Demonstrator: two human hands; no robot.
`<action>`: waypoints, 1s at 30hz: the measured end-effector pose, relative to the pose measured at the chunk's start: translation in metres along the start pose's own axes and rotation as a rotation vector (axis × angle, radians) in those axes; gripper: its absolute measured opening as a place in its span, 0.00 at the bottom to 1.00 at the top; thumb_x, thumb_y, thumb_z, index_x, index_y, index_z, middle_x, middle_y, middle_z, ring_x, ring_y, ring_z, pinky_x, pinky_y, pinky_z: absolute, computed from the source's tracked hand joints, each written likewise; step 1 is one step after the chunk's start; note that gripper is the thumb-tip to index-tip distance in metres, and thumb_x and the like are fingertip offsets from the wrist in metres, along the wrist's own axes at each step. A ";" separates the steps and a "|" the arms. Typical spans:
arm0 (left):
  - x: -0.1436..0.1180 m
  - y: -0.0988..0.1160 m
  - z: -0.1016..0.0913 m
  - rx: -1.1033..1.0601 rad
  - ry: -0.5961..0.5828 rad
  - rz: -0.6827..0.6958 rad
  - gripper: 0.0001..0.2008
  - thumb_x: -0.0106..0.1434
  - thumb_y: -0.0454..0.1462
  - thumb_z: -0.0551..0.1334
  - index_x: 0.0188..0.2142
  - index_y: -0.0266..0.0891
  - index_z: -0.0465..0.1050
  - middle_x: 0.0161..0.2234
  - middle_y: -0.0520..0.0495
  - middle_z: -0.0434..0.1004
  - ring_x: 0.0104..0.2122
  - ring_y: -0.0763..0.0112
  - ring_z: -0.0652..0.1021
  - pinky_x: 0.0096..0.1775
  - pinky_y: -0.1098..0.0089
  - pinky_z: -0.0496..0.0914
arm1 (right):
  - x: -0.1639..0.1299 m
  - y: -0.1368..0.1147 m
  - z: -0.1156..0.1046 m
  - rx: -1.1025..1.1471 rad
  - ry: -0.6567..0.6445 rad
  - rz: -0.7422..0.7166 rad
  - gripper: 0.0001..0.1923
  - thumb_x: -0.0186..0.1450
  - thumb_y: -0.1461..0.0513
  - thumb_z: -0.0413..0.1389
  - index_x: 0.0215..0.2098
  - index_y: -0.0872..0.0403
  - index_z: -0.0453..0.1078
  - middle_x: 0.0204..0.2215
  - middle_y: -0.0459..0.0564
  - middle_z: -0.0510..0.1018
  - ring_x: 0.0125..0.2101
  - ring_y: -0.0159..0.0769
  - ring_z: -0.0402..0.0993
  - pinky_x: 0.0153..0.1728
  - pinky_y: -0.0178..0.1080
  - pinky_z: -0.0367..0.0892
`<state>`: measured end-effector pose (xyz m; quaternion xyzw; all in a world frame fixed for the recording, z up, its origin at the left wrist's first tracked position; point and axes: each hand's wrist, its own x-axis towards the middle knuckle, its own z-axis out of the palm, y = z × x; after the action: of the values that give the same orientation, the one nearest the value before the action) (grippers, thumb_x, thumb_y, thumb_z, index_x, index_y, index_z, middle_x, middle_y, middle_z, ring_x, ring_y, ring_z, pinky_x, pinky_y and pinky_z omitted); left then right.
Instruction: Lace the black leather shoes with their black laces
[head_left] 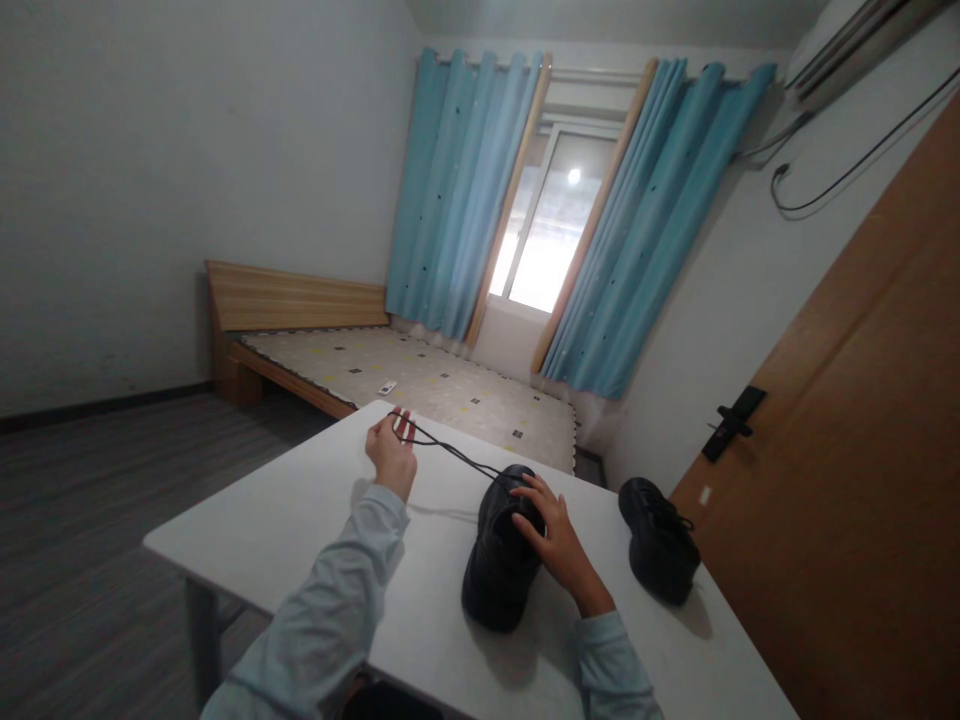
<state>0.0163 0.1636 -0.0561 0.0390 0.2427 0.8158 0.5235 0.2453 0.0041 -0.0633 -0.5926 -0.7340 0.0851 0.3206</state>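
Nearest the camera: two pale blue sleeves (pixel 322 620) reaching over a white table (pixel 285 520). Right hand (pixel 551 535) laid on top of a black shoe (pixel 499 565), fingers spread and pressing over the tongue area, seemingly to pin the shoe down against the pull on its lace; not closed around anything, just flat and bearing down. Shoe lying toe toward the camera, near the middle of the table, sole on the surface.

Further out, left hand (pixel 391 450) raised just above the tabletop, fingers pinched shut on the end of a black shoelace (pixel 457 455). Lace stretched taut in a thin double line from the shoe's upper part out to those fingers, presumably drawn away from the shoe to keep it straight and free of the eyelets. Which eyelet the lace leaves cannot be told.

To the right, a second black shoe (pixel 660 540), well apart from the first, near the table's right edge, untouched, laces apparently in place.

Beyond the table: a low wooden bed (pixel 300 300) with a patterned mattress (pixel 420 380), a small white object lying on it. Farthest back, blue curtains (pixel 465 190) parted around a bright window (pixel 547 230); a brown door (pixel 862 420) at right, an air conditioner (pixel 847 45) high on the wall.
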 end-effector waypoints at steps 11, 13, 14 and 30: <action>-0.042 -0.020 0.006 0.448 -0.827 -0.112 0.12 0.52 0.39 0.63 0.26 0.38 0.59 0.45 0.39 0.76 0.47 0.63 0.75 0.49 0.61 0.65 | 0.001 -0.003 0.001 -0.023 0.006 -0.018 0.18 0.62 0.52 0.50 0.49 0.46 0.67 0.59 0.53 0.61 0.61 0.51 0.49 0.56 0.66 0.38; -0.049 -0.024 0.004 0.578 -0.969 -0.124 0.14 0.50 0.39 0.65 0.25 0.38 0.59 0.46 0.38 0.75 0.48 0.61 0.74 0.50 0.60 0.64 | 0.001 -0.003 0.001 -0.025 0.009 -0.022 0.18 0.62 0.52 0.50 0.49 0.46 0.67 0.59 0.53 0.61 0.61 0.51 0.49 0.56 0.65 0.39; -0.051 -0.026 0.003 0.629 -1.035 -0.137 0.14 0.50 0.39 0.66 0.25 0.37 0.60 0.47 0.37 0.75 0.48 0.61 0.74 0.50 0.60 0.64 | 0.001 -0.003 0.001 -0.024 0.008 -0.023 0.18 0.62 0.52 0.50 0.49 0.46 0.67 0.59 0.53 0.61 0.61 0.51 0.49 0.56 0.66 0.39; -0.053 -0.040 -0.011 1.368 -1.297 0.129 0.13 0.55 0.39 0.62 0.40 0.39 0.73 0.40 0.44 0.79 0.40 0.66 0.77 0.43 0.68 0.69 | 0.005 -0.007 0.002 -0.034 0.015 -0.045 0.19 0.62 0.52 0.50 0.50 0.46 0.66 0.59 0.53 0.62 0.61 0.51 0.50 0.56 0.65 0.41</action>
<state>0.0701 0.1271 -0.0735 0.7973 0.3274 0.3428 0.3735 0.2382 0.0068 -0.0597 -0.5822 -0.7459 0.0608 0.3177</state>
